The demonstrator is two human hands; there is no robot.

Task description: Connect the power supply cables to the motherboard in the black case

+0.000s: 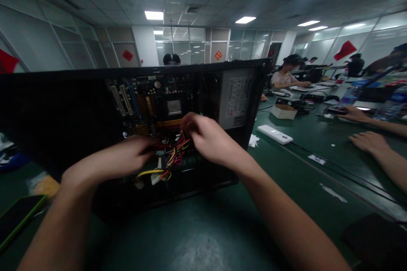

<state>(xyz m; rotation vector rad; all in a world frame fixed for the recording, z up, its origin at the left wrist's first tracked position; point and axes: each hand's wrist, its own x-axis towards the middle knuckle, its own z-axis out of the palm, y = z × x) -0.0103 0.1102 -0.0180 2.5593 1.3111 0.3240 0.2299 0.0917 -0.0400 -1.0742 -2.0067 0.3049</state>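
A black computer case (203,67) stands before me with its side open. Its motherboard (160,93) shows a bare silver chip. A grey power supply (237,97) fills the upper right corner. Inside, my left hand (135,152) reaches in from the left, its fingers closed in shadow; what they grip is hidden. My right hand (203,135) is bent in from the right, fingers curled around the top of a bundle of power cables (178,152). White connectors (155,176) dangle from yellow, red and black wires below both hands.
On the green table (286,169) to the right lie a white power strip (275,134), a small open box (284,111) and paper scraps. A co-worker's hands (369,142) rest at the right edge. A green-edged phone (20,218) and a plastic bag (44,184) are at left.
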